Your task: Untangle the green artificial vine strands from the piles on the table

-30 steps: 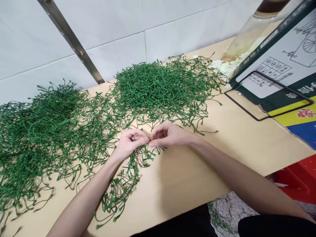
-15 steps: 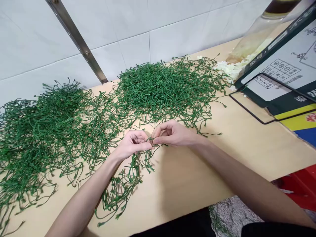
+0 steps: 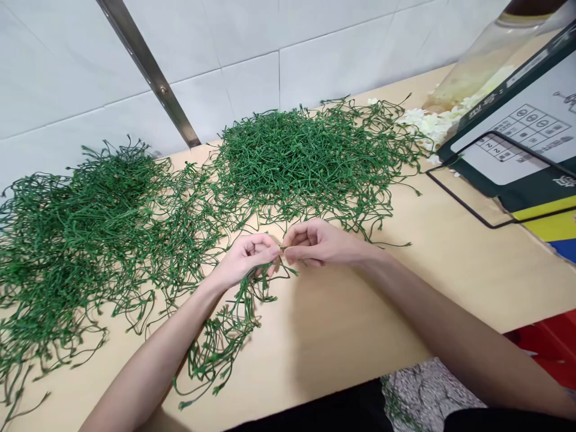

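My left hand (image 3: 249, 258) and my right hand (image 3: 315, 243) meet just in front of a large heap of green artificial stems. Each is closed in a pinch, fingertips almost touching, on a thin green plastic stem (image 3: 282, 248) that runs between them. From under my left hand a strand of joined-looking green stems (image 3: 225, 339) hangs down and trails over the table toward me. Thin stems with small knobbed, branching ends make up the middle heap (image 3: 288, 156) behind my hands. A second heap (image 3: 81, 240) spreads out at the left.
The wooden table (image 3: 351, 324) stands against a white tiled wall (image 3: 333, 72) with a metal strip (image 3: 153, 78). At the right are a dark printed box (image 3: 517, 156), a black wire stand (image 3: 468, 204), white petals (image 3: 423, 123) and a clear bottle (image 3: 486, 60). Something red (image 3: 546, 345) lies below the edge.
My hands stay together in a pinch and have shifted slightly; the fingertips have drawn a little apart along the stem. The whole view has moved a little.
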Tool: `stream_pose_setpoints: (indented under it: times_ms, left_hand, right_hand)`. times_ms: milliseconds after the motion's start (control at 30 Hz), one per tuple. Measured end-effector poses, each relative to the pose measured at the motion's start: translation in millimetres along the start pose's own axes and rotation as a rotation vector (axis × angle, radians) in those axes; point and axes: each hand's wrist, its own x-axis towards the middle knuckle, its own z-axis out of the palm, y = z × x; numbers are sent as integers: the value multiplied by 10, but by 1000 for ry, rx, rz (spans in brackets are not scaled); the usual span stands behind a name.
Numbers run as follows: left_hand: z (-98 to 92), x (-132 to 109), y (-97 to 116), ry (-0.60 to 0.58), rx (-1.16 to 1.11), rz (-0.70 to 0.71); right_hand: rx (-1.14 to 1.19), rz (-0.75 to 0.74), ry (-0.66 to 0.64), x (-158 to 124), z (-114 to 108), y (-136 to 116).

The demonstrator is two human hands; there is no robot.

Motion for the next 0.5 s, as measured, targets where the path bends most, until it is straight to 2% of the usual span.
stream_pose_setpoints:
  times_ms: [100,200,300,500]
  left_hand:
    - [17,3,-2,62,39,15]
    - [12,-11,-1,47,47,3]
    - [-8,-32,5,-5,91,-24]
    - [-13,-41,25,-186,186,15]
  right_hand:
    - [-118,-31,-4,11,14,-4]
    - [-283,-100,14,20,62,2]
    - [-313,-132,10,18,107,34]
    - [-169,-158,5,35,154,115]
